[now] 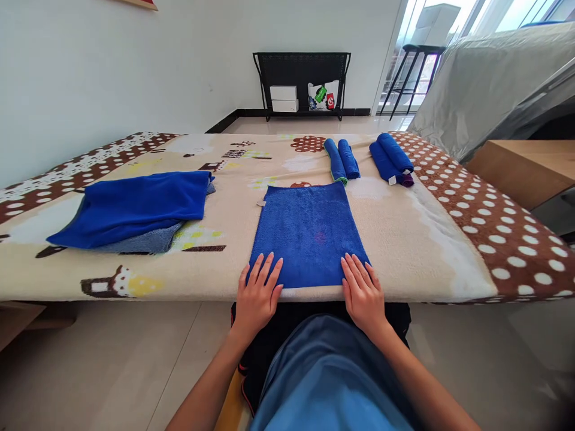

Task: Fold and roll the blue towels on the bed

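A blue towel [309,230] lies spread flat near the front edge of the patterned bed cover [404,239]. My left hand [257,294] rests flat on its near left corner, fingers stretched out. My right hand [363,292] lies flat on the near right corner, fingers also extended. Neither hand holds anything. Beyond the towel lie two rolled blue towels [341,159] side by side, and another rolled blue pair [392,158] to their right.
A loose stack of blue towels [135,208] lies on the left of the bed. A black metal rack [302,84] with boxes stands at the far wall. A wooden table [521,164] and a covered object [489,78] are on the right.
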Available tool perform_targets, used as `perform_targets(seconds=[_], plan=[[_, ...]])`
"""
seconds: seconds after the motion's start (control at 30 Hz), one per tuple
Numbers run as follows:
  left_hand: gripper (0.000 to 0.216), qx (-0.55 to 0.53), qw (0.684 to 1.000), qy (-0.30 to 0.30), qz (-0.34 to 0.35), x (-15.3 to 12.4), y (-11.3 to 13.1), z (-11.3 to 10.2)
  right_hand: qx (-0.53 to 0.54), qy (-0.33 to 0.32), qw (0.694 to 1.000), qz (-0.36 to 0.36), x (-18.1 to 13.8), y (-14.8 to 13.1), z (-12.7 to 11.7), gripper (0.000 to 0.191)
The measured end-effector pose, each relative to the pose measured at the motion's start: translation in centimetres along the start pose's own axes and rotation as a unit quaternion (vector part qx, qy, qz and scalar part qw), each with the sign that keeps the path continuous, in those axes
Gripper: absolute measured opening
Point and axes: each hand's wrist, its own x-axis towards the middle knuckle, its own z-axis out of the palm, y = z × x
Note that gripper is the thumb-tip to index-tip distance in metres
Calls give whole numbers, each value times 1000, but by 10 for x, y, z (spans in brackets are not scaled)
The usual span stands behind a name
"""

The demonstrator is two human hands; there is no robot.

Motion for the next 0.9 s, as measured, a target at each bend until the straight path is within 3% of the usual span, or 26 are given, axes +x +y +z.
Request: perform_targets(seconds=[0.13,0.27,0.37,0.43,0.53,0.67,0.77,0.9], plan=[[61,-34,999,21,10,-17,-13,-1,11,20,1000,5,-10,7,-11,64],[50,-89,996,11,1,-13,-18,-25,49,-2,998,43,6,14,-32,37],[35,-147,989,-1,10,22,-19,-48,93,-57,992,58,52,22,-37,28],[37,-207,977,-32,43,63,-19,-52,149,-136,979,10,94,26,-26,35],[57,-237,956,-144,96,135,-19,-30,207,-252,942,-84,157,33,10,53],[66,-158,953,-244,88,212,-23,26,162,-310,931,-107,214,41,66,59],[65,-114,954,-268,66,243,-34,56,116,-321,935,-98,239,52,92,59],[64,-72,969,-235,10,260,-69,71,79,-296,951,-48,261,84,106,62]])
